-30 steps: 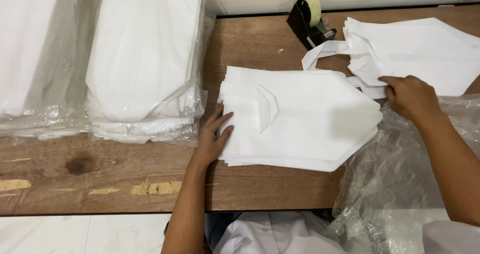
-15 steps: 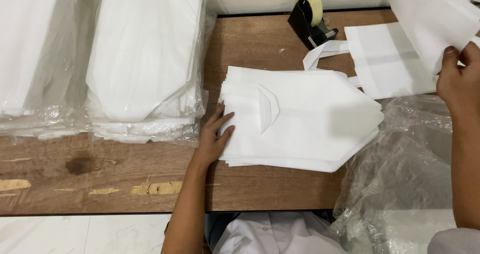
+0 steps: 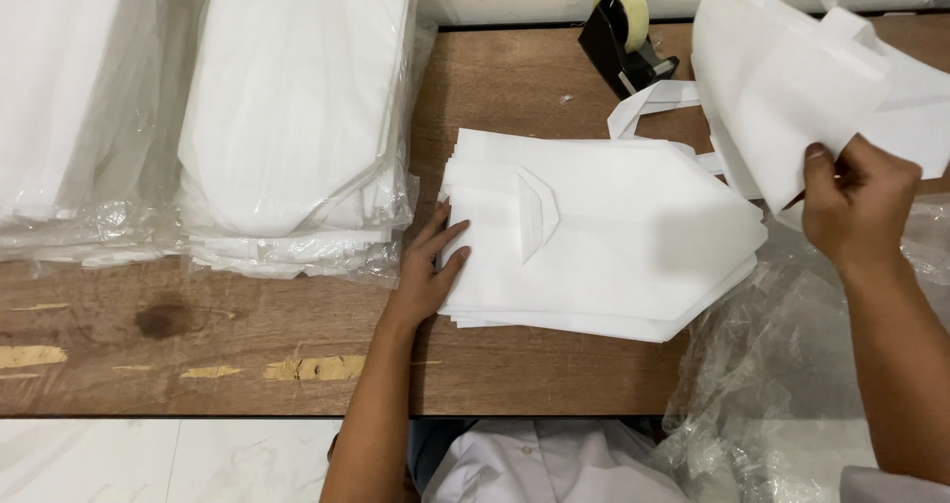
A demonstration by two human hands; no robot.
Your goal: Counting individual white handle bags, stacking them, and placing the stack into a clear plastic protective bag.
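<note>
white bags, one lifted off the stack

head view: the stack (image 3: 614, 246) of flat white fabric bags lies mid-table and serves as the landmark. the left hand (image 3: 427, 271) rests on the stack's left edge, fingers together and flat, pressing down without gripping. up and right of the stack, the right hand (image 3: 859, 201) holds one bag (image 3: 782, 88) in the air — fingers and thumb pinched on its lower corner, the cloth hanging tilted above the table. behind the stack stands a tape dispenser (image 3: 623, 38). left of the stack lie two wrapped bundles (image 3: 297, 117) in clear plastic. right of the stack and below it, loose plastic wrap (image 3: 792, 365) crumples over the table (image 3: 247, 345) edge.

the bag looks light, soft and limp — it would likely sag and fold if held by one point. a pinch at a corner or along a seamed edge should hold best; the cloth seems a little slippery against its neighbours.
</note>
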